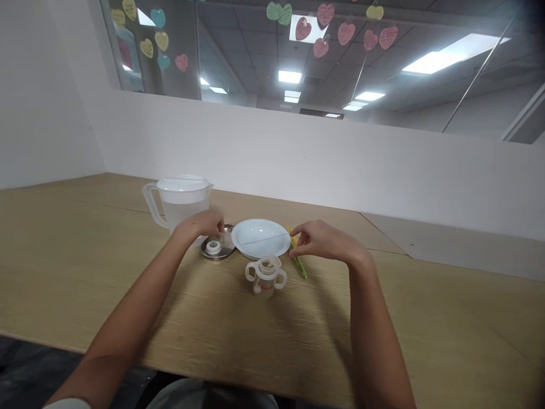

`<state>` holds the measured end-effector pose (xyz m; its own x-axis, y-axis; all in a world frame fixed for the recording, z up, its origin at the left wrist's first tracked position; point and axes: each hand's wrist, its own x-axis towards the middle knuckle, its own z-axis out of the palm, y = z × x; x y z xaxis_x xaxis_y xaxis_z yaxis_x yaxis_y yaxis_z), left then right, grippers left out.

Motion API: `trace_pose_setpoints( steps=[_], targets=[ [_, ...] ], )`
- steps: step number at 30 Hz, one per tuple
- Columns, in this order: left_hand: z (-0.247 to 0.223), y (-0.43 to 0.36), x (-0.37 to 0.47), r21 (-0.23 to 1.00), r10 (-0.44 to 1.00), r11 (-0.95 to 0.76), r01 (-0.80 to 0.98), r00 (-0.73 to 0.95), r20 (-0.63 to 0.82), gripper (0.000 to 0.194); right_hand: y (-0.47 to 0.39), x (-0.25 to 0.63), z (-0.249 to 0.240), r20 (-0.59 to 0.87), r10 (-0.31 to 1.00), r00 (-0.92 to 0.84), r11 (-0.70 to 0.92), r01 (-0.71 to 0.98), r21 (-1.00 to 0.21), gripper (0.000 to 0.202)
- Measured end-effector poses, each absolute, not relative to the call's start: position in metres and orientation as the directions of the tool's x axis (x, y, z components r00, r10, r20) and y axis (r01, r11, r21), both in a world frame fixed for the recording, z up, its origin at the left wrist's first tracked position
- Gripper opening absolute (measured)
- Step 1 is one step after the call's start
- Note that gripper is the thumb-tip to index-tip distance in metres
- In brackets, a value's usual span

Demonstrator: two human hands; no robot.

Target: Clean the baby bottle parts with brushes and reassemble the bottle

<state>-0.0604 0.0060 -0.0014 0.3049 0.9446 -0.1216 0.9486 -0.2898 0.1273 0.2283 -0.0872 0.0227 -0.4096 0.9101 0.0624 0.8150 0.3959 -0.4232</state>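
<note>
My left hand (212, 222) is closed, fingertips pointing down over a round metal tray (218, 255). Motion blurs it, and I cannot make out what its fingers hold, if anything. On that tray lies a white ring-shaped cap (213, 247). At the right rim of a white bowl (259, 253) is my right hand (313, 238), its thumb and forefinger apart. A thin rod (267, 238) slants across the bowl, one end at the forefinger's tip. Beneath this hand lies a green-handled brush (300, 266) with a yellow head, partly covered. A clear two-handled baby cup (264, 284) stands uncapped in front of the bowl.
A lidded translucent pitcher (183, 199) with liquid in it stands behind my left forearm. The wooden table (238, 346) runs back to a white wall (264, 147). Above the wall is a glass window bearing heart-shaped notes (346, 34).
</note>
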Motion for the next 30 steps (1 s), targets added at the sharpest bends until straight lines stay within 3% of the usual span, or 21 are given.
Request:
trace_pose_setpoints(
  steps=[2, 8, 15, 21, 25, 30],
  targets=[
    [-0.010, 0.014, -0.061, 0.062, 0.965, -0.211, 0.975, 0.218, -0.147, 0.016, -0.087, 0.228, 0.022, 0.063, 0.909, -0.413, 0.399, 0.815, -0.420, 0.038],
    [-0.030, 0.027, -0.060, 0.038, 0.954, -0.160, 0.986, 0.164, -0.251, 0.011, -0.086, 0.226, 0.021, 0.043, 0.906, -0.422, 0.401, 0.820, -0.409, 0.044],
    [-0.030, 0.028, -0.063, 0.017, 0.963, -0.168, 0.986, 0.167, -0.211, 0.013, -0.086, 0.226, 0.020, 0.051, 0.907, -0.419, 0.402, 0.821, -0.405, 0.046],
    [0.011, -0.002, -0.062, 0.040, 0.969, -0.245, 0.969, 0.244, 0.026, 0.022, -0.092, 0.222, 0.027, 0.200, 0.908, -0.369, 0.419, 0.812, -0.406, 0.036],
    [0.034, -0.034, -0.045, 0.240, 0.820, -0.558, 0.794, 0.482, 0.311, 0.028, -0.093, 0.203, 0.026, 0.459, 0.843, -0.281, 0.487, 0.763, -0.425, 0.037],
    [0.036, -0.062, -0.017, 0.389, 0.665, -0.744, 0.543, 0.550, 0.506, 0.032, -0.085, 0.166, 0.012, 0.613, 0.706, -0.355, 0.676, 0.595, -0.435, 0.035]
  ],
)
